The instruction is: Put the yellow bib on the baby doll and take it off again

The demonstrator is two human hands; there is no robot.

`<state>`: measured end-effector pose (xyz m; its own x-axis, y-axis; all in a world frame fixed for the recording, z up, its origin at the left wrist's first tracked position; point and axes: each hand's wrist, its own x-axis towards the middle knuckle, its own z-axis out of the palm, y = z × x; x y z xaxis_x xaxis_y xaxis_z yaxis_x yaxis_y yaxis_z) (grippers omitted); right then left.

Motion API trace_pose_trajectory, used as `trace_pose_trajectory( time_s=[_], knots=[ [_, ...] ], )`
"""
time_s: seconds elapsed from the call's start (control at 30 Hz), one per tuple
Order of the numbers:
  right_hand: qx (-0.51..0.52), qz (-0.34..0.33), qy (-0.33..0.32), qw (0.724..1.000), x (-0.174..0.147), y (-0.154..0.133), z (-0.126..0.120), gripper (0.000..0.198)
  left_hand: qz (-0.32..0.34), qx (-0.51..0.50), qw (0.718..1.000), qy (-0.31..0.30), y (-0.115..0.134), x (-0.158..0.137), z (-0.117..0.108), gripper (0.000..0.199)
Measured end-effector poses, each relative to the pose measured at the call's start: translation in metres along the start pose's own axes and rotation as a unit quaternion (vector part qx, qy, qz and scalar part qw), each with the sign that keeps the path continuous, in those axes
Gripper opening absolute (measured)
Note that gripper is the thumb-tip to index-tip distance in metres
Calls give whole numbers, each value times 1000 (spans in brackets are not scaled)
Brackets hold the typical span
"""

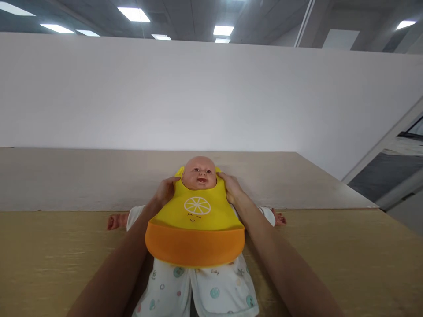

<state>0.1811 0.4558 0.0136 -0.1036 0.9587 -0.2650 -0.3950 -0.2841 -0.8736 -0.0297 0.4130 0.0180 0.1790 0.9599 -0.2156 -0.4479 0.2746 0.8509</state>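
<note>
A baby doll [199, 169] lies on its back, its head toward the wall and its arms stretched out to both sides. Over its chest spreads a yellow bib [211, 207] with a white citrus slice, a small smiling face and an orange catch pocket [194, 244] at the bottom. My left hand [166, 190] grips the bib's neck strap on the left of the doll's head. On the other side, my right hand [231, 187] holds the right strap. The strap ends behind the head are mostly hidden. White printed clothing [214, 286] shows below the bib.
The doll rests on a wooden table [66, 255], with a paler board [82, 180] behind its front part. A white partition wall [148, 97] rises at the back. To the right, past the table's edge, is a dark floor area [386, 171].
</note>
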Motion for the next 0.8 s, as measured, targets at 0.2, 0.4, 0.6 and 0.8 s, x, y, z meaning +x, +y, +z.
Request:
trace_pose_trajectory(
  time_s=[0.2,0.4,0.6,0.8],
  knots=[
    [-10,17,-25,1000,6,3,-4,9,35,-40,998,-16,-2,1,-2,34],
    [-75,83,-120,986,5,-1,3,8,33,-33,999,-26,-7,2,1,31],
    [-104,109,-164,975,0,-7,13,2,59,-29,998,-5,-9,1,2,17],
    [-100,76,-173,977,-2,-2,16,4,14,10,999,-34,-8,3,3,32]
  ],
)
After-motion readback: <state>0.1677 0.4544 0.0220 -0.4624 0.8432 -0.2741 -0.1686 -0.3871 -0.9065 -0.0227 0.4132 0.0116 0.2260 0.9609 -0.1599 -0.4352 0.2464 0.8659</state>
